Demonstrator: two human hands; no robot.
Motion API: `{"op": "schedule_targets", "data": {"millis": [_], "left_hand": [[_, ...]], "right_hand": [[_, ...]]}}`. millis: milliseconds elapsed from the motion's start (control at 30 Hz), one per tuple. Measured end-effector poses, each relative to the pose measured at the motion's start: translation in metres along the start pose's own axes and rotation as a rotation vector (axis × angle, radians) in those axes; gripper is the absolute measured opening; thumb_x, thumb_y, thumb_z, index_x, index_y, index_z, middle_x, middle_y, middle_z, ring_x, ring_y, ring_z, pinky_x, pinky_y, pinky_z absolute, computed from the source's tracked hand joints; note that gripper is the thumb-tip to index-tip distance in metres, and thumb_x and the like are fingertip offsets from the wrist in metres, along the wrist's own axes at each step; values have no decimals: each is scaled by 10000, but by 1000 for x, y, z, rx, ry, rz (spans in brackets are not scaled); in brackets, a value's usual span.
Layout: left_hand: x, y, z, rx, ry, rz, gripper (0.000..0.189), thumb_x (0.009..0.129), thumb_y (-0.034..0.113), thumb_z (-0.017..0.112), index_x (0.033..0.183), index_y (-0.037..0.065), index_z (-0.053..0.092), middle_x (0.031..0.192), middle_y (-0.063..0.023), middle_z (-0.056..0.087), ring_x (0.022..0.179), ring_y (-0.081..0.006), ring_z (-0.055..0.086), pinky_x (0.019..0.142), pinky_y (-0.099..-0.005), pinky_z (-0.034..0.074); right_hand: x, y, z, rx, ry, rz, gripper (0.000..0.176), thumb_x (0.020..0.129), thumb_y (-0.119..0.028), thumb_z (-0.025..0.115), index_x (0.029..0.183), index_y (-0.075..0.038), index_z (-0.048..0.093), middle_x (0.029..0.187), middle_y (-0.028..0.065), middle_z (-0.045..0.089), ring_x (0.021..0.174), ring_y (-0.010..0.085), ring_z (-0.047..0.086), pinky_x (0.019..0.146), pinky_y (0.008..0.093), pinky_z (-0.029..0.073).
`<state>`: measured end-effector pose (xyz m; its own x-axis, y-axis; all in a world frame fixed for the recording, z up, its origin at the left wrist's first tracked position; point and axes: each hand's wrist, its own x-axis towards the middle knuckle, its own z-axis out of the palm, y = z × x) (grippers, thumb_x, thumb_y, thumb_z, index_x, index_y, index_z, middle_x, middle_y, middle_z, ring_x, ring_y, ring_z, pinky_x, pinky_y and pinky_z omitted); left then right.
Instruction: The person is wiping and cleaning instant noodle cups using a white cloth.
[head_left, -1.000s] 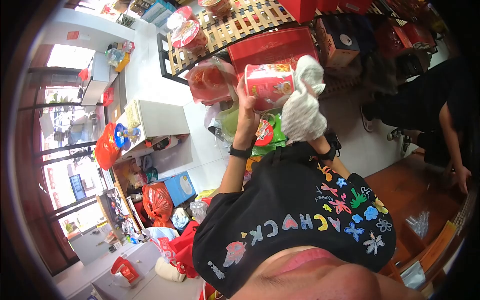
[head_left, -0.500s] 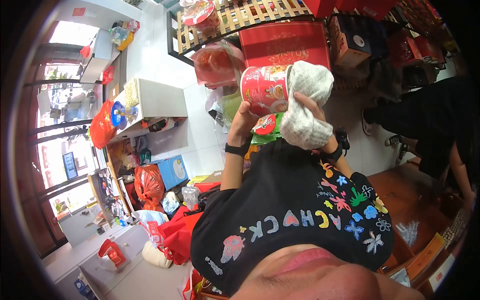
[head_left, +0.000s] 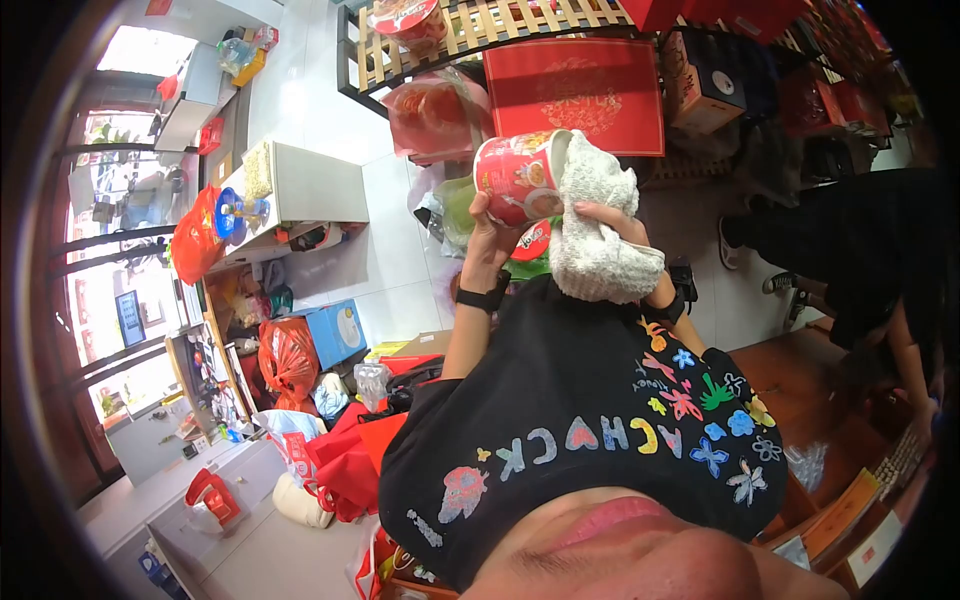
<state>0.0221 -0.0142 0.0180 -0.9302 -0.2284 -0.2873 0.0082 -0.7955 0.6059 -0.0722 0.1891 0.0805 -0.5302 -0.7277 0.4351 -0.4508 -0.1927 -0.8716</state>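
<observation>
A red paper instant noodle cup [head_left: 515, 180] with food pictures is tilted on its side in front of my chest. My left hand [head_left: 483, 240] is closed around its lower side, near the base. A whitish knitted cloth [head_left: 600, 262] hangs from my right hand [head_left: 618, 222], whose fingers press into its folds. Part of the cloth lies against the cup's rim and hides much of the opening. Just behind the cup, a green and red package [head_left: 532, 245] is partly covered by my hand and the cloth.
A slatted wooden rack [head_left: 480, 40] stands ahead, with a red gift box [head_left: 575, 95] beside it. To the left is a white cabinet [head_left: 315, 185] with a red bag [head_left: 198, 240] by it. A person in dark clothes [head_left: 850, 230] is on the right.
The cup and cloth have shifted slightly left. More of the cup's rim shows, and the cloth's upper part has moved down and left with my right hand.
</observation>
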Motion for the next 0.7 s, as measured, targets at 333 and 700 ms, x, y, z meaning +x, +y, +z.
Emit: {"op": "schedule_targets", "data": {"millis": [333, 700], "left_hand": [[-10, 12, 20, 538, -186, 131, 955, 778, 218, 757, 1525, 90, 175, 1503, -160, 310, 1318, -229, 419, 1078, -363, 371], [-37, 0, -1, 193, -113, 158, 1269, 606, 687, 765, 1496, 33, 140, 1479, -157, 311, 1369, -267, 341, 1087, -433, 365]], "right_hand": [[51, 2, -9, -179, -216, 27, 474, 817, -151, 631, 1286, -211, 588, 1240, 125, 567, 1179, 329, 508, 1023, 377, 404], [16, 97, 14, 857, 276, 836, 600, 1013, -500, 305, 1409, -50, 352, 1364, 119, 454, 1222, 200, 463, 1017, 341, 419]]}}
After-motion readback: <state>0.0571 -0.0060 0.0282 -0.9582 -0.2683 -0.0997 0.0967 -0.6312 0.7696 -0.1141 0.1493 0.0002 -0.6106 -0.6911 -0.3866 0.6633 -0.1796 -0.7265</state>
